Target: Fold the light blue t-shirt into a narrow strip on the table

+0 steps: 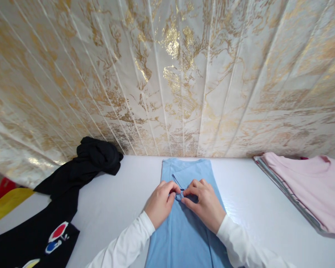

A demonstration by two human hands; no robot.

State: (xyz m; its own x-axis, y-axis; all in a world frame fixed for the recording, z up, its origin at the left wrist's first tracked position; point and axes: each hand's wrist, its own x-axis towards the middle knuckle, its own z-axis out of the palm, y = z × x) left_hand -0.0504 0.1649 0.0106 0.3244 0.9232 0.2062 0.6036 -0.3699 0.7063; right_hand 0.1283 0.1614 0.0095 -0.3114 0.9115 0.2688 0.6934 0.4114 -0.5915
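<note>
A light blue garment (184, 230), its sides folded in to a long strip, lies in front of me on the white surface. Near its middle, my left hand (162, 201) and my right hand (203, 201) meet at a small gathered bit of the blue cloth. Thumb and fingers of each hand are pinched on that cloth, the two hands a little apart. Just above them, a folded-over flap with a dark edge shows, perhaps a sleeve. White sleeves cover both my wrists.
Black clothing (86, 167) with a colourful print lies crumpled on the left, beside yellow cloth (9, 203) and red cloth (2, 189). A pink shirt (304, 190) tops a folded stack on the right. A gold-patterned curtain (167, 85) hangs behind the white table (123, 197).
</note>
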